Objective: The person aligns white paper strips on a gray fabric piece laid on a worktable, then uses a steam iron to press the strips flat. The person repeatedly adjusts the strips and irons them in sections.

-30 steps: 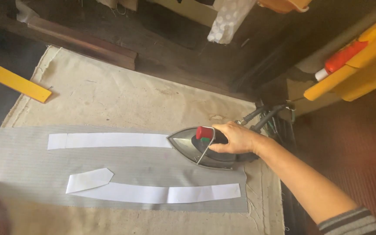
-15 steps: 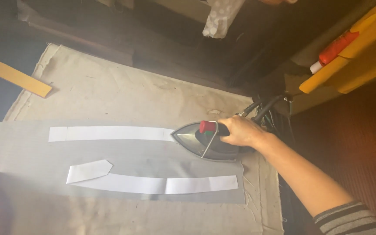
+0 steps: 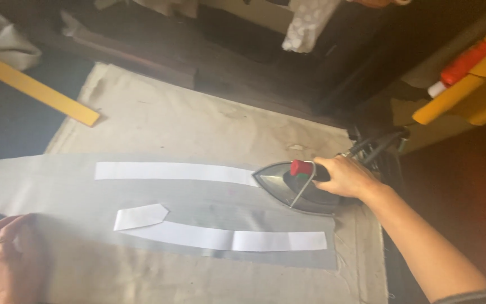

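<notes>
Nearest the camera, the left hand (image 3: pixel 4 256) lies flat with fingers spread on the near-left edge of the grey fabric (image 3: pixel 74 194), pinching nothing. Just beyond it runs the lower white strip (image 3: pixel 226 237), its folded end pointing left. Farther right, the right hand (image 3: pixel 347 177) has its grip closed around the handle of the iron (image 3: pixel 293 186), which rests on the surface (image 3: pixel 198 124) at the right end of the upper white strip (image 3: pixel 175 171). That strip's long axis runs left from the iron's pointed nose, so the right hand is the nearer one to it. Compared with half a second earlier, the iron sits at much the same spot on the strip's end, and the left hand shows more fully at the corner.
</notes>
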